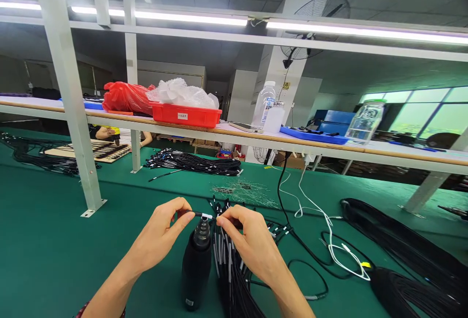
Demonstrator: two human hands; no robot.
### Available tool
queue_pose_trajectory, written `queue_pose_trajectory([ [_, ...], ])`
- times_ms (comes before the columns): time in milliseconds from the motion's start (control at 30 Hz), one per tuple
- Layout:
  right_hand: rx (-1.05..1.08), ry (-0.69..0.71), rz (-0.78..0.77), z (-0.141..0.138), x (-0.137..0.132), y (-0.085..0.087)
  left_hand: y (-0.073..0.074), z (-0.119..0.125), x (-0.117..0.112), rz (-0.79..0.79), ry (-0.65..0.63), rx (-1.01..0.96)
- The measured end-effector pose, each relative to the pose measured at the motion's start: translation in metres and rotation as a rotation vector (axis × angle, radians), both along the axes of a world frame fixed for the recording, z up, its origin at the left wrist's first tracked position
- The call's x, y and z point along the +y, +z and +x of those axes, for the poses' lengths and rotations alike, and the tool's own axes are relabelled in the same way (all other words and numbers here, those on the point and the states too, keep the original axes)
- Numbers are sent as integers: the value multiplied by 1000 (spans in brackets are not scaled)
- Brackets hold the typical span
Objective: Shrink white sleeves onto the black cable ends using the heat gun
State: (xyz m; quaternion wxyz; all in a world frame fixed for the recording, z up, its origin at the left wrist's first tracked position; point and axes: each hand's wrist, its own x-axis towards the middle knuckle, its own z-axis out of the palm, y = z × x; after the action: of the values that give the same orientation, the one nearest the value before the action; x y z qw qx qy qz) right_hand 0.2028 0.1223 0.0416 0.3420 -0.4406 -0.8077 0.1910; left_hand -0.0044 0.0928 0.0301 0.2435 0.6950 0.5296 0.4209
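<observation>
Head view: left hand (pixel 159 230) and right hand (pixel 252 235) pinch a black cable (pixel 198 214), probably light, pliable; hold beside white sleeve (pixel 206 216).

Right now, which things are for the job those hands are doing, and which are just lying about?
Seem part of the job:
white-banded cable, held between left hand and right hand
black upright tool, below that cable
cable bundle, beside the tool

Probably just lying about:
clear bottle
red bin
green-lidded jar
</observation>
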Motion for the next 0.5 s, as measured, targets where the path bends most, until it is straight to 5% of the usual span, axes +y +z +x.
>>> queue_pose_trajectory([
  [500, 91, 12, -24, 1, 2, 0, -5, 2, 3, 14, 56, -64],
])
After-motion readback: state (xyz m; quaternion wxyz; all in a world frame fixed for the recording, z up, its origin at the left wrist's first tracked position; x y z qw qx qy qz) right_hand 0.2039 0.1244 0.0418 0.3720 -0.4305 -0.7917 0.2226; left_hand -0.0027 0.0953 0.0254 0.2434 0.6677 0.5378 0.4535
